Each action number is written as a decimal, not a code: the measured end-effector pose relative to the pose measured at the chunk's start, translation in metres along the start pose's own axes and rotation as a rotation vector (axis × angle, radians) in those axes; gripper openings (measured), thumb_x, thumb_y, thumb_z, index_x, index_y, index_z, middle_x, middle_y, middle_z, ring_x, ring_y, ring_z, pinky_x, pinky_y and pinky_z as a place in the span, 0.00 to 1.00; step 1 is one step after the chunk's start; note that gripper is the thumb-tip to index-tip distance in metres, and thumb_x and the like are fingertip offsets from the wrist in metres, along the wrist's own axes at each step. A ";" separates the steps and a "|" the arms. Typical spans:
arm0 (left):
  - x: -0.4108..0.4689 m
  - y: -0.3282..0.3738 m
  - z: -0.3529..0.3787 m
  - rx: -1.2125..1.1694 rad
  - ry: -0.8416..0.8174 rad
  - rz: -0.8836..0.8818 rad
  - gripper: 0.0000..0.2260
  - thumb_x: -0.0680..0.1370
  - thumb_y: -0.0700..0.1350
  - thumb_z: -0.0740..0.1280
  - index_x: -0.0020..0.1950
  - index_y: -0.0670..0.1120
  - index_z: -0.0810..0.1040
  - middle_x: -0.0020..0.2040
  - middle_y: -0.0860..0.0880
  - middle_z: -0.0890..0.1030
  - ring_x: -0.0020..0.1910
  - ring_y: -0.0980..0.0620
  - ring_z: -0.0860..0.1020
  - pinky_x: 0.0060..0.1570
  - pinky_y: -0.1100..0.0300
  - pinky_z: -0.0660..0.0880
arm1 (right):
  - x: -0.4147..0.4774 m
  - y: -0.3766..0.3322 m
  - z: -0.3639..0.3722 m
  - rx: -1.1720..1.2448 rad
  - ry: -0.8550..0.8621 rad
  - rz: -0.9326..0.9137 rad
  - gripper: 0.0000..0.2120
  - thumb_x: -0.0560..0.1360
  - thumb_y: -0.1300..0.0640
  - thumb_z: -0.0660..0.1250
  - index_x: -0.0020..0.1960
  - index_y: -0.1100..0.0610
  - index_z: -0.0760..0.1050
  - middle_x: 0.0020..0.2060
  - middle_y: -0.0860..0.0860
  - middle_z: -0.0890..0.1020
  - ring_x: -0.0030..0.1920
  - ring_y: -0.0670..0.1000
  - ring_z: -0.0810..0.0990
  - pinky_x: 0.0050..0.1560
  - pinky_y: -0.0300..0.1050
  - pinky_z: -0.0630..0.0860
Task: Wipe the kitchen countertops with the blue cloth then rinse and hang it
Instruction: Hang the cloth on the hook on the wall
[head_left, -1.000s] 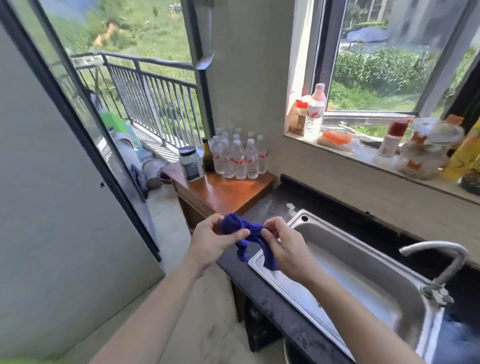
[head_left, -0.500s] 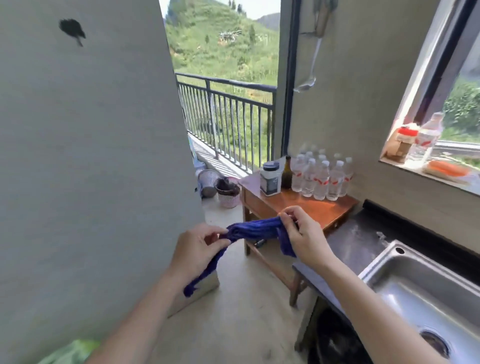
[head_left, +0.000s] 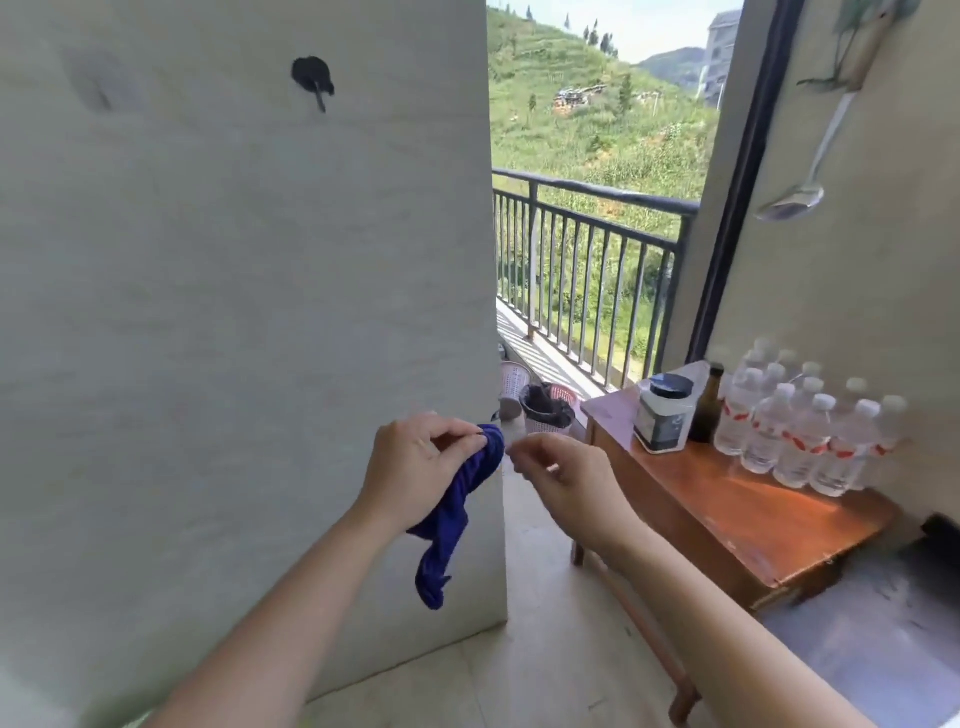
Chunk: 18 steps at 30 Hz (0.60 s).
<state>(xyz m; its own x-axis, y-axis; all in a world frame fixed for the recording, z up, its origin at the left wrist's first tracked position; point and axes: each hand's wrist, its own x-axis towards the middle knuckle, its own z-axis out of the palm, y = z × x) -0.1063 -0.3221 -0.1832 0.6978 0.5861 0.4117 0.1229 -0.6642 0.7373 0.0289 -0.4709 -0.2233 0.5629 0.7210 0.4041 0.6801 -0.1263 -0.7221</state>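
Observation:
The blue cloth (head_left: 452, 514) is twisted into a rope and hangs down from my left hand (head_left: 415, 467), which pinches its top end in front of a pale wall. My right hand (head_left: 561, 478) floats just right of the cloth's top with its fingers loosely curled, and I see nothing in it. High on the wall is a black hook (head_left: 313, 78). A strip of dark countertop (head_left: 878, 623) shows at the lower right.
A wooden side table (head_left: 737, 519) at right carries several water bottles (head_left: 810, 431), a dark bottle and a black-lidded jar (head_left: 665, 415). Small baskets (head_left: 545, 410) stand on the floor by the balcony railing (head_left: 587, 249). A ladle (head_left: 795, 197) hangs on the right wall.
My view has swung left, away from the sink and toward the wall. My right hand has let go of the cloth, which now dangles from my left hand alone.

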 end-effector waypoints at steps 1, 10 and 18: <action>0.013 -0.002 -0.004 -0.014 0.017 -0.027 0.02 0.74 0.45 0.76 0.43 0.53 0.87 0.35 0.60 0.83 0.31 0.65 0.77 0.37 0.74 0.69 | 0.019 0.008 0.002 0.027 0.020 0.008 0.05 0.81 0.54 0.68 0.54 0.49 0.82 0.44 0.41 0.84 0.46 0.41 0.82 0.48 0.39 0.79; 0.121 -0.017 -0.014 0.013 0.081 -0.188 0.01 0.74 0.43 0.76 0.43 0.49 0.86 0.26 0.58 0.79 0.23 0.59 0.70 0.30 0.70 0.67 | 0.164 0.028 0.030 0.136 -0.129 -0.161 0.10 0.80 0.48 0.67 0.56 0.51 0.82 0.45 0.43 0.84 0.46 0.43 0.81 0.49 0.37 0.75; 0.170 -0.061 -0.061 0.113 0.329 -0.245 0.05 0.75 0.42 0.75 0.42 0.52 0.84 0.36 0.55 0.83 0.30 0.61 0.76 0.35 0.73 0.71 | 0.285 0.068 0.018 0.068 0.035 0.011 0.12 0.82 0.58 0.59 0.52 0.55 0.82 0.42 0.46 0.84 0.48 0.53 0.83 0.55 0.51 0.78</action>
<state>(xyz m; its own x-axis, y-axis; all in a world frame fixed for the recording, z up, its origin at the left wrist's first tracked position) -0.0383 -0.1534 -0.1257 0.3782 0.8377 0.3940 0.3463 -0.5227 0.7790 0.2272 -0.2617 -0.1678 0.5870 0.6951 0.4150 0.6413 -0.0864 -0.7624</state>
